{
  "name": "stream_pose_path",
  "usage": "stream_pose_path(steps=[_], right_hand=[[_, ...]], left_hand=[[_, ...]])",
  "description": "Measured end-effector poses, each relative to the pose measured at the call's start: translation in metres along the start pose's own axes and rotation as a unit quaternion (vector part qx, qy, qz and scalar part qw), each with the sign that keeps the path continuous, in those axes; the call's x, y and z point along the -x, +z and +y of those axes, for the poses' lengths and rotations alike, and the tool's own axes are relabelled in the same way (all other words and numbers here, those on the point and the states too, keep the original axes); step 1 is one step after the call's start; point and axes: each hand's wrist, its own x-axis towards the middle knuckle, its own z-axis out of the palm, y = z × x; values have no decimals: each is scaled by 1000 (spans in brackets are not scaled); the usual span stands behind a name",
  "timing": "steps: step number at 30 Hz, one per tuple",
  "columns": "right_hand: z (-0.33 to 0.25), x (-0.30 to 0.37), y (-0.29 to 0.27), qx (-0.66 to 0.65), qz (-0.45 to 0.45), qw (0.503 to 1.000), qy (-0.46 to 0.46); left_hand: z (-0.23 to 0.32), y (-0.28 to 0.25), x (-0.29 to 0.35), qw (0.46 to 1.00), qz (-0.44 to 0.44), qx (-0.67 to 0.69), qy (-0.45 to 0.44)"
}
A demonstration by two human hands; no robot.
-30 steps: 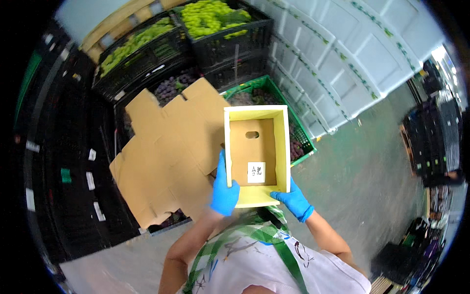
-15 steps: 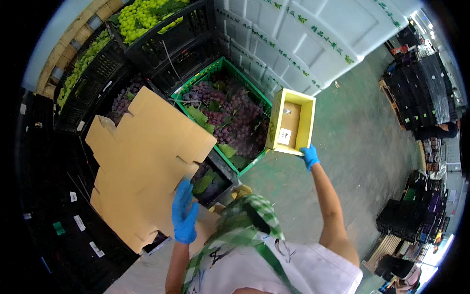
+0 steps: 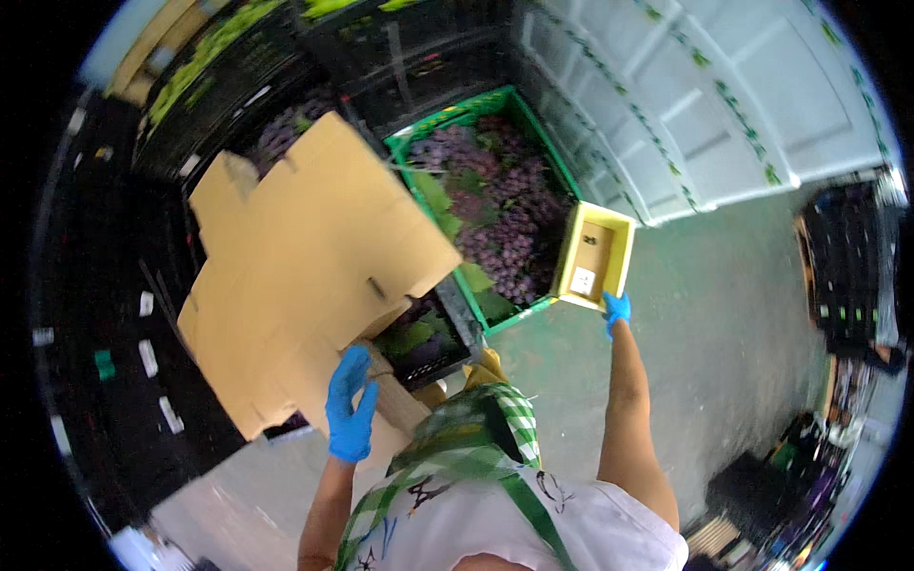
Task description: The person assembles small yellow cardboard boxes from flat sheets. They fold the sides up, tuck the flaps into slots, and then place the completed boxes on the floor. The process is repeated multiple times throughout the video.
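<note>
My right hand (image 3: 617, 310), in a blue glove, has its fingers closed on the near rim of a small yellow box (image 3: 621, 262). The box's open top faces me, showing a brown bottom with a white label. It is held at the right edge of a green crate (image 3: 519, 324) of dark red and purple grapes (image 3: 514, 228). My left hand (image 3: 349, 409), gloved in blue, is open with thumb and fingers apart. It hovers at the near right part of a large flat sheet of die-cut brown cardboard (image 3: 305, 257); whether it touches the sheet I cannot tell.
Beneath the cardboard, black crates (image 3: 433, 366) hold more purple grapes. Green grapes (image 3: 205, 62) fill black crates at the far left. White stacked boxes (image 3: 657, 105) with green leaf prints stand behind the green crate. Green floor (image 3: 714, 285) lies to the right, with stacked dark crates (image 3: 847, 276) beyond.
My view has turned, so the crates and cardboard sit further right and are tilted differently. The yellow box stays in my right hand beside the green crate. My left hand is still open.
</note>
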Motion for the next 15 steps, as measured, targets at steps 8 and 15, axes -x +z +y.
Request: stream_pose_path(steps=[8, 15], right_hand=[[-105, 81, -9, 154, 154, 976, -30], [-282, 279, 98, 51, -166, 830, -529]], left_hand=[[-21, -47, 16, 968, 194, -135, 80], [-112, -172, 32, 887, 429, -168, -30]])
